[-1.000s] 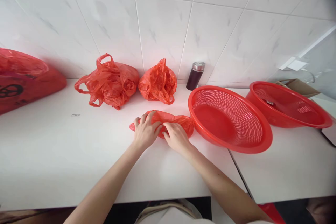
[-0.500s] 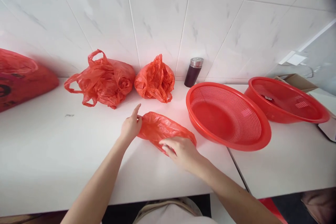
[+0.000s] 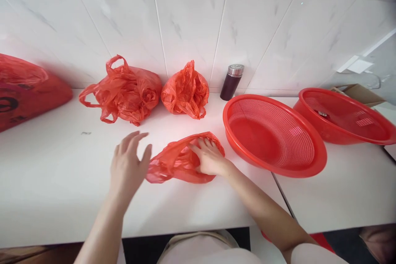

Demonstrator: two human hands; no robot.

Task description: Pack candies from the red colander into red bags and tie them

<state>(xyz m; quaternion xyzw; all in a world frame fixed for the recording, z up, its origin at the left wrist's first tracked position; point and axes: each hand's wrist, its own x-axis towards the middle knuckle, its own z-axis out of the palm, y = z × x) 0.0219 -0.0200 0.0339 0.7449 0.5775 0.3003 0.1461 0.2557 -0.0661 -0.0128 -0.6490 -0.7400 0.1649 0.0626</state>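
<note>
A thin red plastic bag (image 3: pixel 173 159) lies crumpled on the white table in front of me, its mouth spread toward the right. My right hand (image 3: pixel 210 156) reaches into that mouth, fingers spread against the inside of the bag. Just left of the bag, my left hand (image 3: pixel 128 165) hovers with fingers apart, holding nothing. Two bunched red plastic bags, a larger one with handles (image 3: pixel 130 90) and a smaller one (image 3: pixel 185 93), sit behind, near the tiled wall.
A red perforated basket (image 3: pixel 256 136) stands right of the bag, a second red basket (image 3: pixel 343 132) beyond it. A dark flask (image 3: pixel 230 84) is by the wall, a cardboard box (image 3: pixel 360 95) at far right. A large red bag (image 3: pixel 40 95) lies at far left.
My left hand has let go of the bag's left end and moved left. My right hand has gone from the bag's near edge into its mouth, and the bag has changed shape.
</note>
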